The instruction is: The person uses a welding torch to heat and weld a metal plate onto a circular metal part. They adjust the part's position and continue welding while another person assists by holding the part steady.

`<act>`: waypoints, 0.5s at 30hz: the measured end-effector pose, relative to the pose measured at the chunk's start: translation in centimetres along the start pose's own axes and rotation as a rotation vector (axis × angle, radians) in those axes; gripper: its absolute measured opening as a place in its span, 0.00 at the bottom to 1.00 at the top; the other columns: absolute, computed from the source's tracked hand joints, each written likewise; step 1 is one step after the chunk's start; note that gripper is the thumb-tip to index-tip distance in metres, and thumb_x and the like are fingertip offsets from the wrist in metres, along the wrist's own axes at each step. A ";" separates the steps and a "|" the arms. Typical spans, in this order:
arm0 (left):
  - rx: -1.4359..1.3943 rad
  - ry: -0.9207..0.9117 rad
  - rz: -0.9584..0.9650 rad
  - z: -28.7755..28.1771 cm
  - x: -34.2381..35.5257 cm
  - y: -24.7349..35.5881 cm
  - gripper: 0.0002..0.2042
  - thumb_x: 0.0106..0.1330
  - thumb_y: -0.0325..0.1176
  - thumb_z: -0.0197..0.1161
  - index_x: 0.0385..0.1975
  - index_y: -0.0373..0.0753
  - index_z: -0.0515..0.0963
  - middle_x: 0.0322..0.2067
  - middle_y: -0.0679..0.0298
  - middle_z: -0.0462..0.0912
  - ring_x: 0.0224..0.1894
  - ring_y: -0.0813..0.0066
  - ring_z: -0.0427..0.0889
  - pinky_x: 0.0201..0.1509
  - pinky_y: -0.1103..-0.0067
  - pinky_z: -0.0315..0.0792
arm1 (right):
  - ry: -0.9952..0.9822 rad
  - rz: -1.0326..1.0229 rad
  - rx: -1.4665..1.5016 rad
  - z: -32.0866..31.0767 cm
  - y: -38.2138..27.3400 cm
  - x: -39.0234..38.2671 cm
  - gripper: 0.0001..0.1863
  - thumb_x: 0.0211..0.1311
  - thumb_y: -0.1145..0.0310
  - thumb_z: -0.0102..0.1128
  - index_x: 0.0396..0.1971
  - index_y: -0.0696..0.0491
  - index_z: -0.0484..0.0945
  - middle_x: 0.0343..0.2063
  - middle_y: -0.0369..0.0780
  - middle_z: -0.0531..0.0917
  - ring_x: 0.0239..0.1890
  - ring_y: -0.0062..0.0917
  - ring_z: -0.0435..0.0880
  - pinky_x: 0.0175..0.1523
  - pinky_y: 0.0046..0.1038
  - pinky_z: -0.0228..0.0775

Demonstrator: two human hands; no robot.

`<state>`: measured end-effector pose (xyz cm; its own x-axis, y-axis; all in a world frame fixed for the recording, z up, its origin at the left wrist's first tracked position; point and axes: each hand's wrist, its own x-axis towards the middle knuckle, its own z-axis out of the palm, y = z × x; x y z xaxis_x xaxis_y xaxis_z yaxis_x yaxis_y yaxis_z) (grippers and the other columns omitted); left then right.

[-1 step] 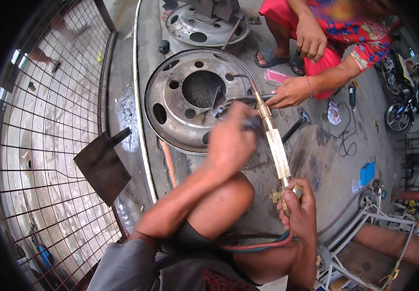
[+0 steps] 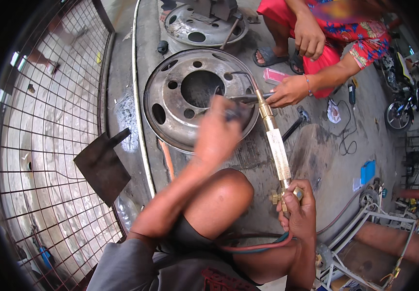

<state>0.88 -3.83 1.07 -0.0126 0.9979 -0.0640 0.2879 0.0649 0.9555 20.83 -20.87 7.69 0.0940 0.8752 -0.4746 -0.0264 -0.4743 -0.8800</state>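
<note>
My right hand (image 2: 299,208) is wrapped around the valve end of a brass gas torch (image 2: 278,150). Its bent tip reaches over a bare steel wheel rim (image 2: 163,89) lying on the ground. My left hand (image 2: 218,131) is smeared by motion above the rim's near right side. Its fingers look closed around something dark (image 2: 238,114), too blurred to name. From the right, a co-worker's hand (image 2: 287,90) holds a dark metal bar (image 2: 253,98) across the rim, behind the torch's neck. Red and blue-green hoses (image 2: 262,248) run below my right hand.
A second wheel rim (image 2: 182,31) with metal pieces on it lies beyond. Left stand a wire mesh screen (image 2: 49,145) and a dark metal plate with a handle (image 2: 103,167). A white-framed cart (image 2: 347,262) is at lower right. The co-worker's sandal (image 2: 270,56) is near a red packet (image 2: 275,76).
My left hand has shifted left and slightly away from me, with the dark thing moving along. The torch, my right hand and the co-worker's bar stay nearly in place.
</note>
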 end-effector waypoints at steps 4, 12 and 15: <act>0.316 0.061 -0.103 -6.3 6.3 -4.8 0.21 0.64 0.37 0.58 0.49 0.24 0.69 0.39 0.28 0.81 0.47 0.31 0.82 0.56 0.54 0.73 | -0.068 -0.065 0.130 0.0 1.1 -0.9 0.13 0.74 0.65 0.60 0.49 0.48 0.66 0.25 0.40 0.77 0.13 0.15 0.70 0.14 0.18 0.58; 0.199 0.021 -0.039 -6.8 7.9 -6.7 0.14 0.67 0.34 0.53 0.43 0.29 0.73 0.28 0.48 0.79 0.30 0.55 0.81 0.38 0.64 0.73 | -0.178 -0.053 0.098 0.3 1.6 -1.6 0.12 0.75 0.67 0.60 0.48 0.49 0.66 0.25 0.38 0.77 0.14 0.13 0.71 0.14 0.18 0.58; -0.025 0.046 -0.089 -6.0 7.8 -5.8 0.15 0.64 0.37 0.58 0.41 0.30 0.75 0.25 0.61 0.76 0.25 0.74 0.73 0.31 0.73 0.70 | -0.185 -0.067 0.125 0.2 1.8 -1.6 0.12 0.75 0.68 0.59 0.48 0.49 0.65 0.25 0.38 0.76 0.14 0.13 0.70 0.14 0.18 0.58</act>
<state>-6.62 3.61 -3.23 -0.0809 0.9874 -0.1363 0.2594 0.1529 0.9536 20.39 -23.09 6.86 -0.0839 0.9122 -0.4011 -0.1504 -0.4095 -0.8998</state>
